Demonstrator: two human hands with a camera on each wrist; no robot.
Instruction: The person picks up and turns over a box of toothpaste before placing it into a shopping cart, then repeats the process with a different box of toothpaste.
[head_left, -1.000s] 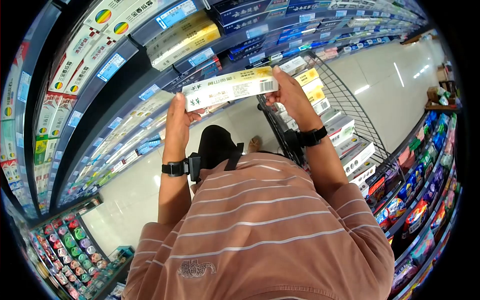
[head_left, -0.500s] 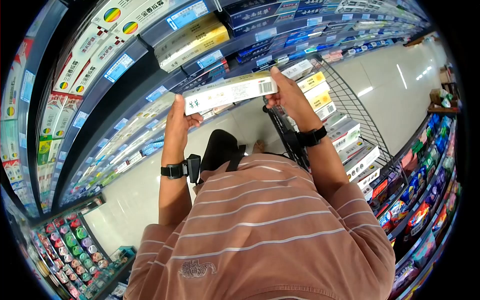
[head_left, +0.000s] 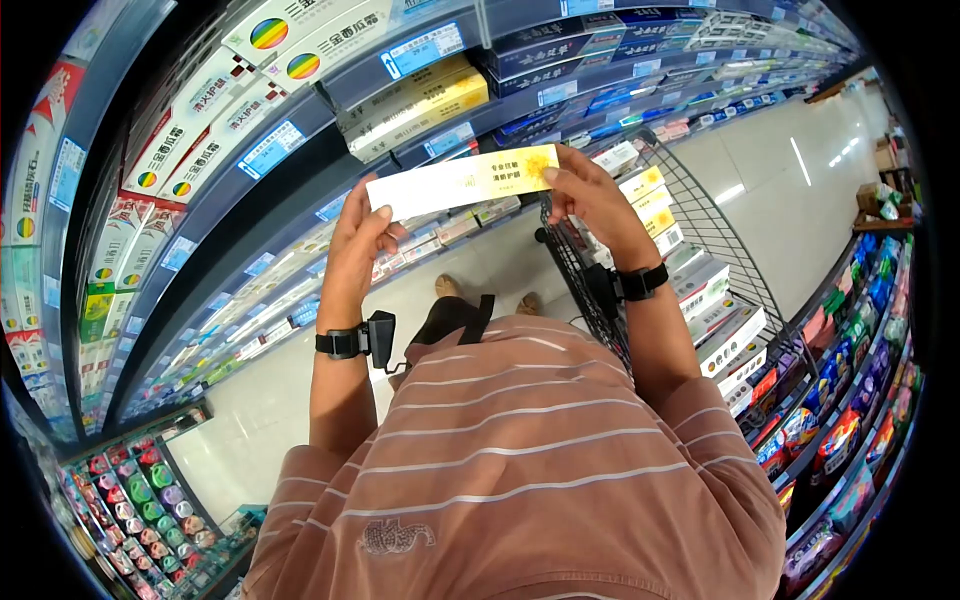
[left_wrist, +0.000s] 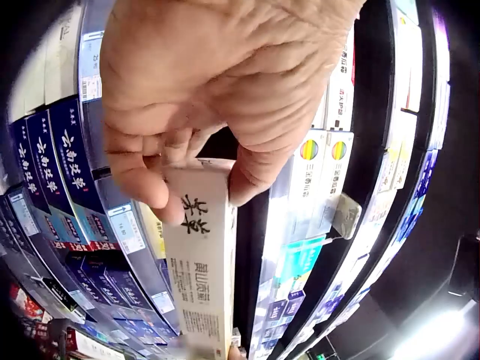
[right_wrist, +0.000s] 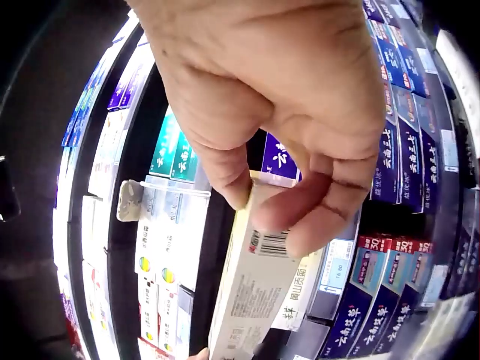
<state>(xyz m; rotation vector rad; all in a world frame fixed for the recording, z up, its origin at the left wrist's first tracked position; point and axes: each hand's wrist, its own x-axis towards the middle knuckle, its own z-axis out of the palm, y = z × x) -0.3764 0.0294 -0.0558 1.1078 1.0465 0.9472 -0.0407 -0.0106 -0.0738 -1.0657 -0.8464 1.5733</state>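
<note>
A long white toothpaste box with a yellow, flower-patterned end is held level in front of the shelves, one hand at each end. My left hand pinches its left end between thumb and fingers. At the yellow end, my right hand grips it the same way. In the left wrist view, large dark characters mark the side of the box. The right wrist view shows a barcode on the box close to the right fingertips.
Shelves of toothpaste boxes with blue price labels curve along the left and far side. A wire shopping cart stands at my right, with several boxes in it. Bagged goods fill the shelving further right.
Both hands have turned the box, so its yellow-and-white face shows in place of the barcode side. The head view has shifted, and both feet now show below.
</note>
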